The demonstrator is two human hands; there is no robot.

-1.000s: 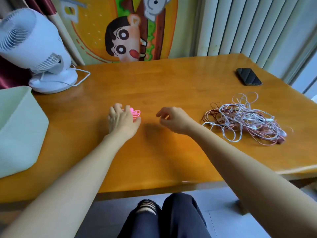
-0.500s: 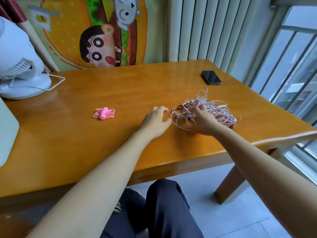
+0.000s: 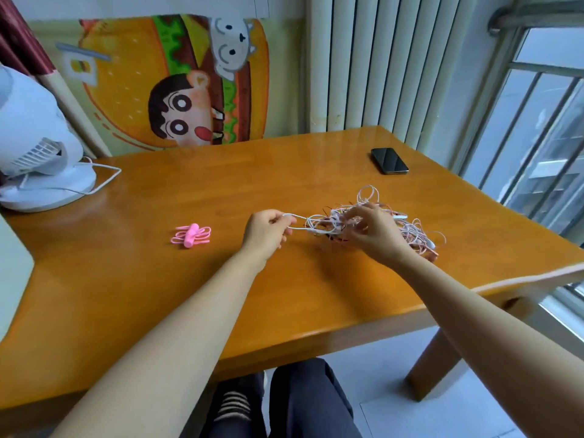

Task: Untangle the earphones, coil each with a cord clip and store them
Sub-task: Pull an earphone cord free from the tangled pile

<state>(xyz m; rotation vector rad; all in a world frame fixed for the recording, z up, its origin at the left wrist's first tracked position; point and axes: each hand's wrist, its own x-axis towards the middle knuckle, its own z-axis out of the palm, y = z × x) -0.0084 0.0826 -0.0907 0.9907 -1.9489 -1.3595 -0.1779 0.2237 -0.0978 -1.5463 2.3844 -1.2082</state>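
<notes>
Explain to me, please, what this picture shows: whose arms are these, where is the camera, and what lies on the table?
There is no machine here. A person works with bare hands, and one camera worn on the person's head looks forward and down, so both arms enter from below. The left hand pinches a white cord that leads into the tangle of earphones. The right hand grips that tangle. On the table there also lie pink earphones, already coiled in a clip, a phone at the far side, and a white fan at the left.
</notes>
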